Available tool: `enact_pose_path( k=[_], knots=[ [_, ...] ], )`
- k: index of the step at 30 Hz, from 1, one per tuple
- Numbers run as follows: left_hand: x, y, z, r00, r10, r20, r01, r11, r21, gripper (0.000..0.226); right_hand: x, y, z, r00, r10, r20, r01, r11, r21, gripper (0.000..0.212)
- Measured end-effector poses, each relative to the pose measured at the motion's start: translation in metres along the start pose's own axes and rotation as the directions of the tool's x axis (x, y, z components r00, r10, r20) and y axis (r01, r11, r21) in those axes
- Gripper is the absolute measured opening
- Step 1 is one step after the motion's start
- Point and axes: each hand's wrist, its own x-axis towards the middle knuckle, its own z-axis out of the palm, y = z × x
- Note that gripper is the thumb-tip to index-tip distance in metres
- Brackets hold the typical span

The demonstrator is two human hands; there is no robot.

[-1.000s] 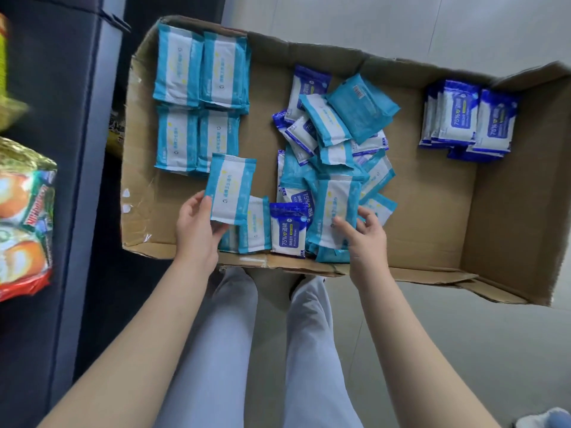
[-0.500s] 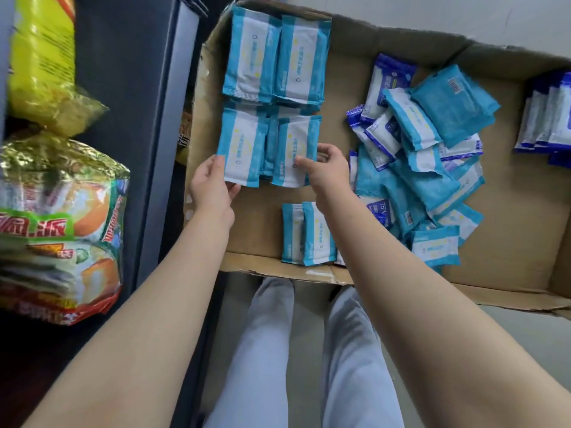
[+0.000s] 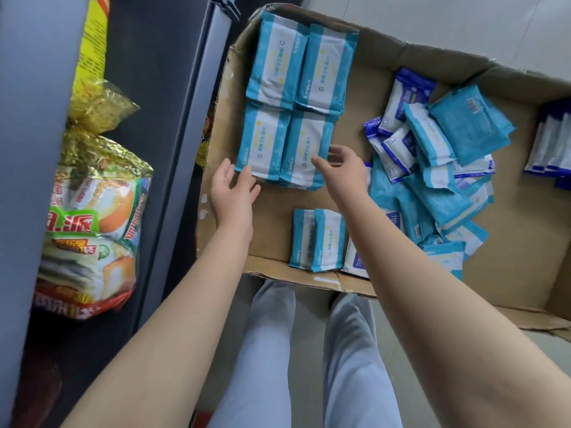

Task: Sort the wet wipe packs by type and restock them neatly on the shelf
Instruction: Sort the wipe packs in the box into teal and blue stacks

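Observation:
A wide cardboard box holds wet wipe packs. Light-blue packs lie in tidy stacks at its far left: two at the back and two nearer. My left hand hovers with loose fingers at the near left corner of the left front stack, holding nothing. My right hand hangs relaxed over the right front stack's near edge, fingertips just off the pack. A mixed heap of light-blue and dark-blue packs fills the box's middle. Two light-blue packs stand by the near wall.
Dark-blue packs are lined up at the box's right end. A dark shelf upright runs along the box's left side, with snack bags and a yellow bag on the shelf. My grey trouser legs stand below the box.
Both hands carried a light-blue pack each to the front stacks and have let go; the packs now lie on the stacks and my fingers have drawn back.

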Motion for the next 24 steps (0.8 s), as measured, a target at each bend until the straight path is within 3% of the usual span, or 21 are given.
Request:
enact_pose_path(
  k=[5,8,12,17,20,22,24],
  knots=[
    [-0.029,-0.025,-0.011,0.999,0.047,-0.015,-0.041,0.969,0.243,0.035,-0.03,0.052,-0.026,0.996,0.09,-0.004,-0.09,0.996,0.01,0.04],
    [-0.04,-0.048,-0.008,0.983,-0.15,0.108,0.096,0.915,0.392,0.035,-0.047,0.09,-0.035,0.975,0.191,0.114,-0.195,0.981,0.021,0.041],
    [-0.048,-0.072,0.006,0.909,-0.335,0.247,0.13,0.791,0.597,0.06,-0.055,0.113,-0.036,0.976,0.18,0.123,-0.174,0.983,-0.061,0.048],
    [-0.049,-0.094,0.027,0.933,-0.265,0.244,0.001,0.678,0.735,0.087,-0.045,0.124,-0.039,0.965,0.226,0.132,-0.237,0.968,0.08,0.042],
    [-0.046,-0.106,0.035,0.965,-0.18,0.193,-0.063,0.552,0.832,0.074,-0.044,0.122,-0.048,0.946,0.23,0.227,-0.263,0.957,0.126,0.036],
    [-0.044,-0.108,0.036,0.973,-0.153,0.174,-0.05,0.594,0.803,0.053,-0.044,0.121,-0.055,0.934,0.225,0.278,-0.269,0.954,0.133,0.037],
    [-0.047,-0.102,0.036,0.962,-0.195,0.192,0.003,0.709,0.705,0.039,-0.045,0.119,-0.06,0.93,0.213,0.299,-0.263,0.955,0.136,0.04]
  ],
)
